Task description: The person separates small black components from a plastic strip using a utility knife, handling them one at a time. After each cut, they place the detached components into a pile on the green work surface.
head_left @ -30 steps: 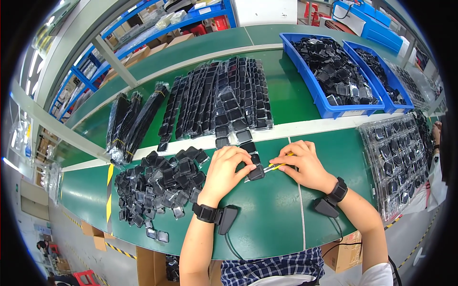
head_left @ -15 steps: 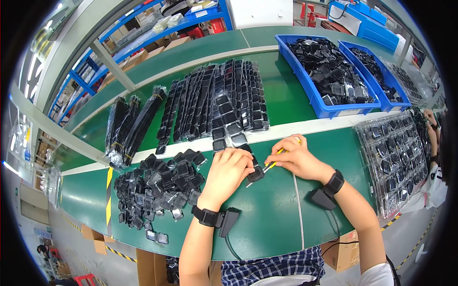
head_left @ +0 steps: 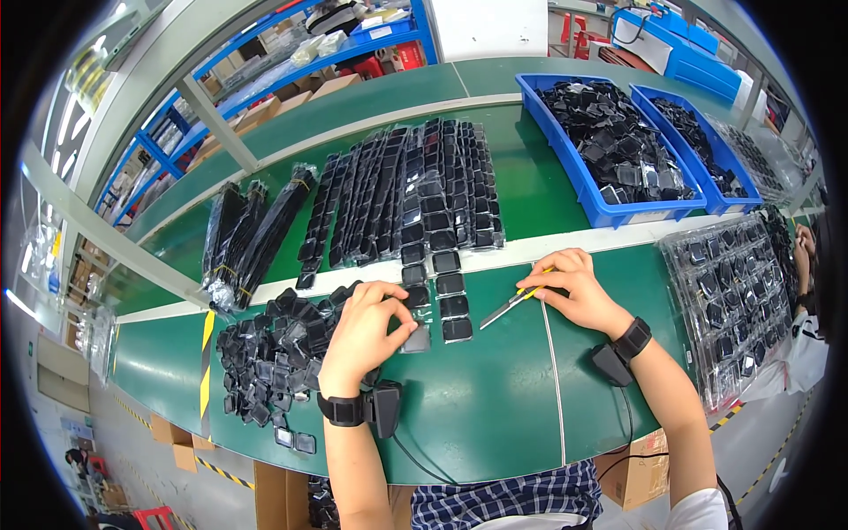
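Note:
My left hand (head_left: 364,334) pinches the near end of a strip of black squares in clear plastic pockets (head_left: 414,300), beside a loose heap. Its fingers partly hide the grip. A second strip (head_left: 451,284) lies to the right with its near end free on the green bench. In my right hand (head_left: 579,291), a yellow-handled utility knife (head_left: 505,309) has its long metal blade out, pointing down and left, apart from the strips. The heap of loose black pocketed squares (head_left: 283,344) spreads to the left of my left hand, partly behind it.
Many more strips (head_left: 371,194) lie side by side across the bench ledge, with banded black bundles (head_left: 274,225) to their left. Two blue bins (head_left: 609,212) of black pieces stand at the far right. Clear trays (head_left: 729,296) lie nearer, and another person's hand (head_left: 804,240) shows beyond.
My left hand has let go of the right strip, moved left and gripped another strip. My right hand has drawn the knife slightly up and right, off the strip.

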`<state>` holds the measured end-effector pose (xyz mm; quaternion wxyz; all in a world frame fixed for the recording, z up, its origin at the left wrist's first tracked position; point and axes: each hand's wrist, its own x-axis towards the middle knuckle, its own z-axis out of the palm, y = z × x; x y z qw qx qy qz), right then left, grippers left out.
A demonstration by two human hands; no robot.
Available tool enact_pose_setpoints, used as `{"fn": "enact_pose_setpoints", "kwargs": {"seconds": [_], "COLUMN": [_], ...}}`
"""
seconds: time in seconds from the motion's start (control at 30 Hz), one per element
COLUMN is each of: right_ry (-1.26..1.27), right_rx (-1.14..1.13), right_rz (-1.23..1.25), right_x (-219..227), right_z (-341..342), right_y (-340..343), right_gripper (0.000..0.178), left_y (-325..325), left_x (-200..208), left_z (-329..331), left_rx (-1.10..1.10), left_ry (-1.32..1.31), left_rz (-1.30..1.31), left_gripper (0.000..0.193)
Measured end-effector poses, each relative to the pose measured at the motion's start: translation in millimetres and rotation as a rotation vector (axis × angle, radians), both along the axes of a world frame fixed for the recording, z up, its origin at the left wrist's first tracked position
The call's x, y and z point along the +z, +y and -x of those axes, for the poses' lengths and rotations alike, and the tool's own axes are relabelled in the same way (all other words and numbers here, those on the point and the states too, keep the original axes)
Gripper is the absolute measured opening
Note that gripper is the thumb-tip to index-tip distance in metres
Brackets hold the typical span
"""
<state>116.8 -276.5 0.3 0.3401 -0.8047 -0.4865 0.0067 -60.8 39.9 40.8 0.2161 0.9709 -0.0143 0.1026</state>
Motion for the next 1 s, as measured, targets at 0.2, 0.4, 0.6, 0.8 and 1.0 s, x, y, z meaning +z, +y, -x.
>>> {"fn": "enact_pose_setpoints", "kwargs": {"seconds": [0.2, 0.4, 0.6, 0.8, 1.0], "right_ry": [-0.012, -0.075, -0.074, -0.088, -0.114], "right_rx": [-0.148, -0.101, -0.003, 0.064, 0.044], "right_rz": [0.001, 0.017, 0.028, 0.043, 0.048], "right_x": [1.4, -5.7, -3.4, -2.3, -5.9], "right_z": [10.0, 18.3, 29.2, 29.6, 30.6], "right_y": [7.2, 11.0, 15.8, 17.0, 25.8], "right_gripper": [0.029, 0.027, 0.031, 0.026, 0.027], "left_y": [-25.2, -40.6, -41.5, -41.9, -48.7], "left_x": [5.7, -2.3, -12.1, -24.5, -19.2], "left_z": [-14.2, -22.8, -27.7, -33.2, -33.5], "left_rx": [-0.084, -0.14, -0.13, -0.138, -0.124], "left_ry": [-0.039, 0.085, 0.009, -0.115, -0.126], "left_rz": [0.088, 0.02, 0.173, 0.176, 0.122], "left_gripper": [0.05, 0.064, 0.039, 0.017, 0.013]}}
